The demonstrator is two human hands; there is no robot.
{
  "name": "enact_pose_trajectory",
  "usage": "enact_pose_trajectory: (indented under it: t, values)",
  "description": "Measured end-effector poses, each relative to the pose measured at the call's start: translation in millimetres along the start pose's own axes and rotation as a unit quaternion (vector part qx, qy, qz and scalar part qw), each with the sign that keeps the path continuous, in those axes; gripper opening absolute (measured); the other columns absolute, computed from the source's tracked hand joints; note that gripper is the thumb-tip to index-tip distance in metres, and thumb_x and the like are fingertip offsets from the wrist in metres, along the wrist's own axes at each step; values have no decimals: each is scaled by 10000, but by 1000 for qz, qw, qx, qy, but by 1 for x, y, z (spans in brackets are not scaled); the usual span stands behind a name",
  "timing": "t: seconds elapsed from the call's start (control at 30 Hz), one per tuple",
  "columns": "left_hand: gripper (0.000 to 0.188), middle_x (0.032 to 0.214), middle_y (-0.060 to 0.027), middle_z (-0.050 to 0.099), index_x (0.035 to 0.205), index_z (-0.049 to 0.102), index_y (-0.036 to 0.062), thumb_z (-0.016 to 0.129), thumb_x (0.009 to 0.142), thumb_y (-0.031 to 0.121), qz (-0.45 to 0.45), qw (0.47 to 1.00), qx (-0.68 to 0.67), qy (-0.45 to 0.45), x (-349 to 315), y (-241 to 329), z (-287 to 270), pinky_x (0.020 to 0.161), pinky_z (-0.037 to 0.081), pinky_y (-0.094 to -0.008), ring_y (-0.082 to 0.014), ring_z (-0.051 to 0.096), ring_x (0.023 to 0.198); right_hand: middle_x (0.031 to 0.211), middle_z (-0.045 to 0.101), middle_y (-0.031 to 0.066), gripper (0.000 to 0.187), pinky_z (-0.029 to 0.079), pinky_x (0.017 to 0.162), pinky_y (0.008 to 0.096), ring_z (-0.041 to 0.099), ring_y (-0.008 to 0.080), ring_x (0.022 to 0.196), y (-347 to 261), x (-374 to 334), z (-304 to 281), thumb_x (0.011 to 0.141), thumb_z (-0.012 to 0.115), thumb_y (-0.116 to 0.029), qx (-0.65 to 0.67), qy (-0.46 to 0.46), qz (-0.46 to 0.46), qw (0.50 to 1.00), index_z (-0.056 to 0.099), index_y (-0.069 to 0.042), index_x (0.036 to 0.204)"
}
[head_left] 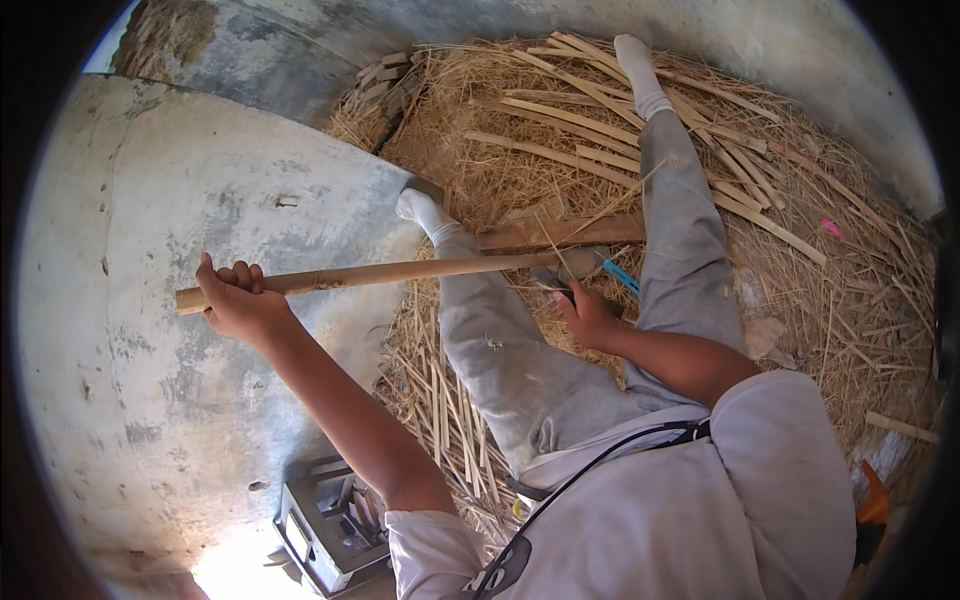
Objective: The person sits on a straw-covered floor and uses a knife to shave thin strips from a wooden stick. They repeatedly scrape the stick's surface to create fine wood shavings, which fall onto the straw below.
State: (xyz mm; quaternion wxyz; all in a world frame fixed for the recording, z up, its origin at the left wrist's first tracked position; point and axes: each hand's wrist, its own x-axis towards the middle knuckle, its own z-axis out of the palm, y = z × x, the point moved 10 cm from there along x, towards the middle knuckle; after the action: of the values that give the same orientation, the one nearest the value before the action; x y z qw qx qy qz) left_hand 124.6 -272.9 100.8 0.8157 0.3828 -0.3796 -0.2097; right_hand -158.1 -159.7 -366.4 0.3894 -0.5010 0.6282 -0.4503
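My left hand (243,300) is closed around the left end of a long bamboo strip (400,272), which reaches across above my left leg. At its right end, between my knees, my right hand (592,318) is closed on a knife (556,284) with a dark blade and handle; the blade is close to the strip, and whether it touches cannot be made out. Thin pale slivers stick up beside the knife. A wooden board (560,234) lies beneath, between my shins. Beside my right hand is a narrow bright blue object (621,277).
My legs (690,210) are stretched out on a floor covered with shavings (830,300). Several split bamboo strips (560,122) lie beyond and around my right foot. A worn plaster wall (150,330) rises at left. A dark box (345,545) with small items stands near lower left.
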Motion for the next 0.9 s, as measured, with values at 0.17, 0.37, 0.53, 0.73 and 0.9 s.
enact_pose_trajectory:
  t: [0.17, 0.37, 0.53, 0.73, 0.9]
  values:
    - [477, 570, 32, 289, 674, 297, 147, 746, 834, 119, 2, 1000, 17, 5, -9, 4, 16, 441, 234, -279, -89, 275, 473, 735, 650, 208, 474, 475, 692, 489, 669, 357, 717, 91, 12, 24, 1046, 455, -453, -138, -66, 167, 974, 601, -1, 1036]
    - [452, 535, 64, 229, 677, 276, 181, 658, 915, 136, -36, 985, -74, -149, -3, -6, 22, 417, 183, -285, -80, 184, 460, 727, 640, 183, 534, 475, 698, 479, 644, 343, 709, 6, 12, 16, 1028, 477, -511, -36, -92, 74, 992, 611, 2, 962]
    - [403, 515, 64, 194, 679, 263, 182, 525, 975, 103, -125, 867, -257, -409, -2, -8, 59, 378, 169, -272, -73, 128, 430, 722, 624, 176, 574, 474, 683, 459, 633, 334, 701, 12, 5, 20, 1028, 475, -536, 46, -78, 87, 992, 615, 15, 946]
    - [380, 518, 63, 180, 682, 285, 173, 531, 946, 55, -138, 844, -287, -432, -2, -14, 61, 373, 177, -263, -72, 125, 426, 703, 618, 180, 554, 481, 686, 467, 645, 329, 695, -16, 7, 2, 1033, 479, -513, 29, -62, 56, 996, 622, 18, 960]
    - [400, 508, 65, 178, 680, 260, 182, 525, 952, 55, -106, 870, -256, -409, -1, -10, 67, 363, 173, -261, -65, 113, 429, 648, 579, 139, 551, 459, 609, 437, 593, 279, 589, 7, 7, 18, 1037, 475, -527, 84, -87, 107, 987, 609, 4, 980]
